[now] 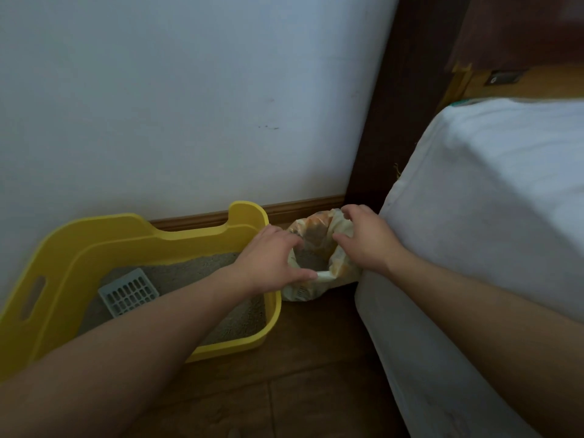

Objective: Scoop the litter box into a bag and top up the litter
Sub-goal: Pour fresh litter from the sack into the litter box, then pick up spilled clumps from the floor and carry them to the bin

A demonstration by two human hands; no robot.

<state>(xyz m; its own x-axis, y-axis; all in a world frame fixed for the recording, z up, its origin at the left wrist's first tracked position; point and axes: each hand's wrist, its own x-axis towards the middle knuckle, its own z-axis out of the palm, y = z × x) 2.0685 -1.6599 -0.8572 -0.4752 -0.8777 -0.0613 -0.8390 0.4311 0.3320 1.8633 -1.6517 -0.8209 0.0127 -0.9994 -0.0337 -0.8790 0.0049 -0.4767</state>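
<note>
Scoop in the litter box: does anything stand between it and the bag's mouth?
Yes: the left forearm lies across the litter box between scoop and bag. Both the left hand and right hand grip the bag's mouth.

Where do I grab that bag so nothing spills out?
Hold the bag by its rolled-down rim, one hand each side, coming from above. Its mouth gapes upward, and the box and bed stand close on either side. The left hand and right hand grip that rim now.
</note>
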